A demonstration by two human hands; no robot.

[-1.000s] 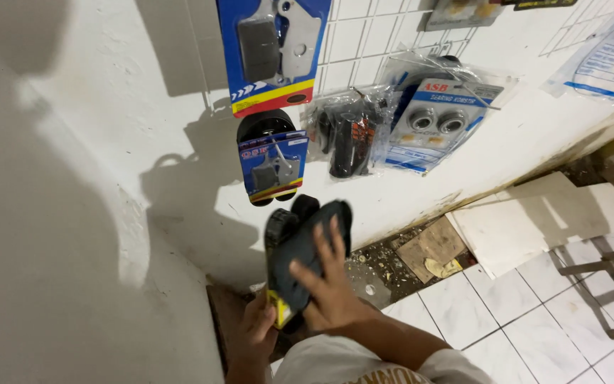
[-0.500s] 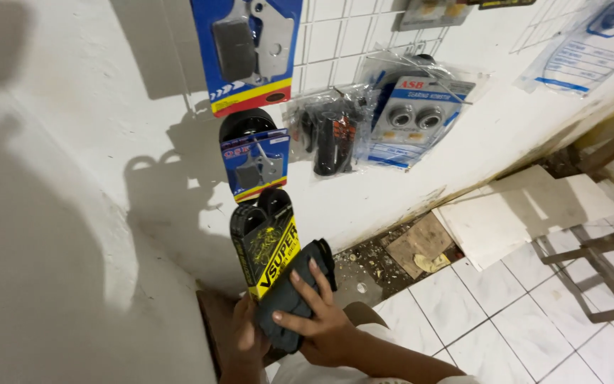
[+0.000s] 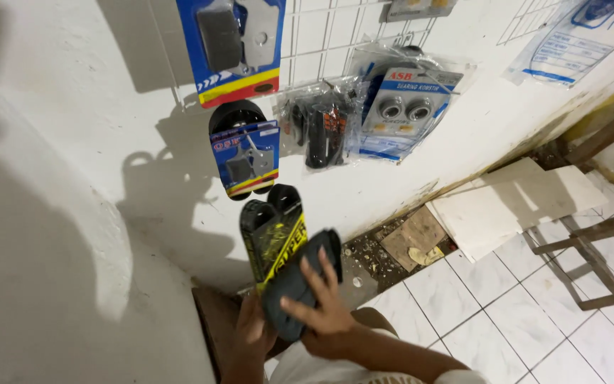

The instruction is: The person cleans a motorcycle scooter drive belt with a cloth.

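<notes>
A black drive belt in a black-and-yellow card sleeve (image 3: pixel 273 235) stands upright against the white wall. My left hand (image 3: pixel 250 336) grips its lower end. In front of it, tilted to the right, is a second dark grey belt (image 3: pixel 300 274). My right hand (image 3: pixel 323 313) lies across this belt's lower half with fingers spread over it, holding it against the sleeved one.
Packaged parts hang on a wire grid on the wall: a blue blister pack (image 3: pixel 244 160), a larger blue-red pack (image 3: pixel 232 46), black grips in a bag (image 3: pixel 321 124) and a bearing pack (image 3: pixel 403 110). Board pieces (image 3: pixel 513 206), rubble (image 3: pixel 371 252) and a wooden frame (image 3: pixel 591 249) lie on the tiled floor.
The grey belt has slid down and to the right with my right hand, uncovering the yellow-sleeved belt behind it. The view has shifted slightly.
</notes>
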